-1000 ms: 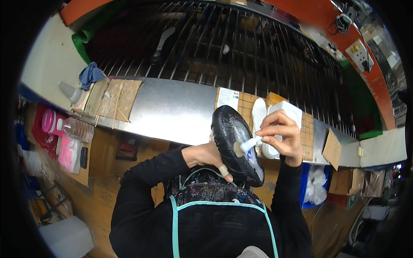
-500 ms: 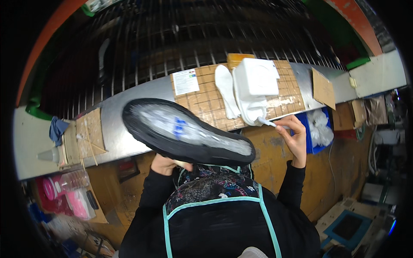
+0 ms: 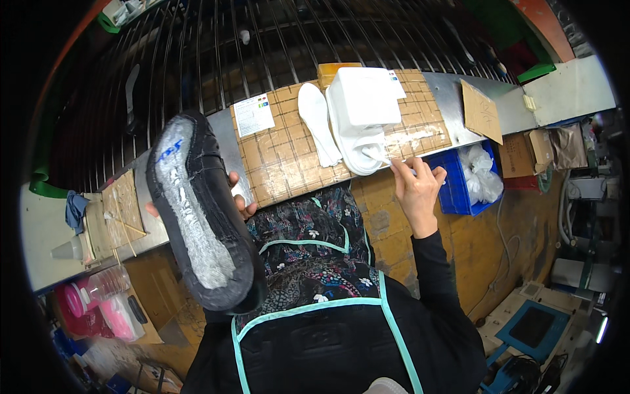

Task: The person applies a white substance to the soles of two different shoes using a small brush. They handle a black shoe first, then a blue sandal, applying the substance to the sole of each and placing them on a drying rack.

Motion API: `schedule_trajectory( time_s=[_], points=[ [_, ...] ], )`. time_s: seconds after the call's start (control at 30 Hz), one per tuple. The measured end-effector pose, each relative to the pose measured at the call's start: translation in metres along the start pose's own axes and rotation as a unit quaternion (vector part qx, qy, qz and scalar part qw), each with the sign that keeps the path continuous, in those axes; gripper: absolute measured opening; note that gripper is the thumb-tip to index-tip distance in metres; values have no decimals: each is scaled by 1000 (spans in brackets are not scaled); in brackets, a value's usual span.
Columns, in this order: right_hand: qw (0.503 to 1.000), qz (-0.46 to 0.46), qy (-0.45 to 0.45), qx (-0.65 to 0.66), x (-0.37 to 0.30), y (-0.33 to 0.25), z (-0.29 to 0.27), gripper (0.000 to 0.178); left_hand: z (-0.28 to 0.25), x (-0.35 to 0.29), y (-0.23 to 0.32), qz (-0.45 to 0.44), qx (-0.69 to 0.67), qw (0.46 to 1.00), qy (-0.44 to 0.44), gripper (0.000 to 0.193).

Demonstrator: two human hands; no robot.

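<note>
My left hand (image 3: 245,202) grips a black shoe upper (image 3: 232,226) from beneath, fingers along its right side and a thumb tip at its left edge. The shoe's underside faces up, coated grey-white with a blue handwritten mark near the far end. My right hand (image 3: 419,190) pinches the pale handle of a thin brush (image 3: 394,164). The brush's other end reaches into the low front opening of a white plastic pot (image 3: 365,98), where its tip is hidden. Just left of the pot, a white sole-shaped piece (image 3: 316,121) lies on taped cardboard (image 3: 275,161).
Beyond the metal bench runs a rack of dark rods (image 3: 262,46). A blue crate (image 3: 456,190) with plastic bags stands below the bench at right. Cardboard with thin sticks (image 3: 121,203) and a blue cloth (image 3: 76,209) lie at left; a clear bottle (image 3: 111,281) is below.
The shoe has swung clockwise and left, from lying crosswise to pointing away from me. My right hand has shifted slightly left and up in view, still holding the brush at the pot.
</note>
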State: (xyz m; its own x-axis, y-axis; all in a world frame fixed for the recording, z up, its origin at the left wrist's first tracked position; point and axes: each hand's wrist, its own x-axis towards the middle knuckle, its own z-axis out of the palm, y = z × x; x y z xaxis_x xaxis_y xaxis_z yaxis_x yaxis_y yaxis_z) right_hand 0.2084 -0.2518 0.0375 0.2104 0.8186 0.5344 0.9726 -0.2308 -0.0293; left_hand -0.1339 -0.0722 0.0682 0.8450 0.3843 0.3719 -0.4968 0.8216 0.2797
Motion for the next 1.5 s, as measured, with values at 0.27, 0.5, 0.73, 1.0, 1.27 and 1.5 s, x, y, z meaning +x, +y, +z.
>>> schedule_trajectory(
  time_s=[0.27, 0.5, 0.73, 1.0, 1.27, 1.5],
  points=[
    [876, 266, -131, 380, -13, 22, 10, 19, -13, -13, 1, 63, 22, 992, 107, 114],
    [721, 337, -168, 582, -14, 8, 4, 9, -17, 11, -50, 164, 231, 869, 405, 99],
    [969, 1, 183, 164, 64, -46, -50, 22, -28, 37, -56, 61, 276, 905, 317, 87],
    [879, 29, 33, 474, 79, -114, -49, 21, -5, 44, -58, 122, 387, 871, 276, 106],
    [875, 34, 44, 481, 103, -131, -33, 18, 5, 32, -51, 128, 487, 806, 311, 113],
    [885, 5, 84, 458, 136, -138, -28, 15, 7, 28, -44, 140, 490, 812, 284, 105]
  ],
)
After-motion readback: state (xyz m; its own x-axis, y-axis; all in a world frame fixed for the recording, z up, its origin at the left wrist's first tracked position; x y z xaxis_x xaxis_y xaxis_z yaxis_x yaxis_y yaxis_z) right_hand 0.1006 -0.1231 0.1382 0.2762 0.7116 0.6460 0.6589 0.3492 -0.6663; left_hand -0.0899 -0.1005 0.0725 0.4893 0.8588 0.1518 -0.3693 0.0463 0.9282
